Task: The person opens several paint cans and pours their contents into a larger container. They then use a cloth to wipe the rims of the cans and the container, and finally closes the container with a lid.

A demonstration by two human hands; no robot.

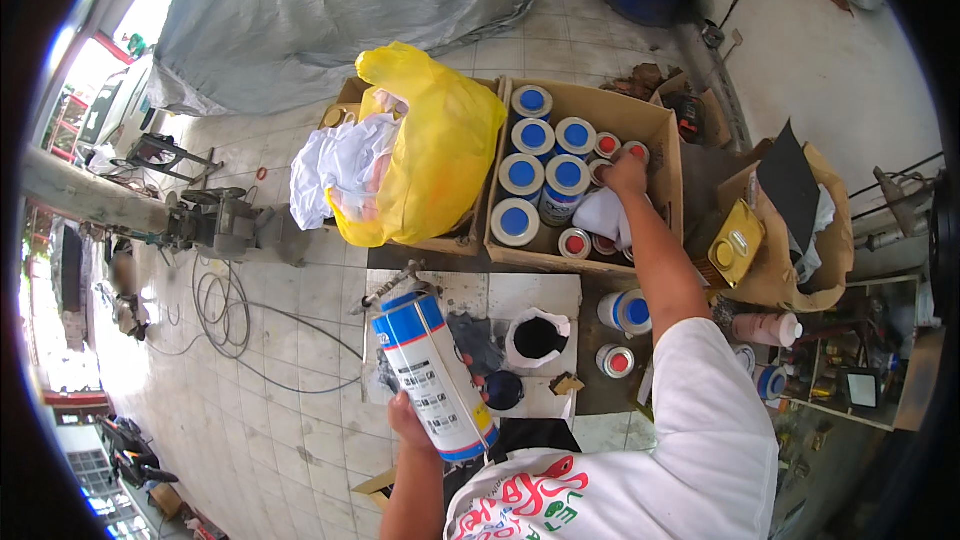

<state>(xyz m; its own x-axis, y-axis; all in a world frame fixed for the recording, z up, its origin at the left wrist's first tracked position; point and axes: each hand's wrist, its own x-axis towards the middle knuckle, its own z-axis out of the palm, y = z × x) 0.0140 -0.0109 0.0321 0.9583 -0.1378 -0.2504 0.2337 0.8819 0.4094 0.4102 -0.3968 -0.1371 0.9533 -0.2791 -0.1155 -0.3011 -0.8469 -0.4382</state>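
My left hand (414,420) grips a large white cylindrical cartridge (432,380) with a blue band, seated in a metal gun frame (398,284), low in the middle of the view. My right hand (622,176) reaches into an open cardboard box (663,128), its fingers curled on a small red-lidded can (636,150). Around it stand several blue-lidded cans (521,174), more small red-lidded cans, and a white cloth or bag (598,215).
A stuffed yellow bag (430,160) sits left of the box. Below are stained boards (516,290), a jar with dark contents (537,338) and loose cans (628,310). A carton with a gold tin (735,245) stands right; hoses (225,340) lie across the tiled floor left.
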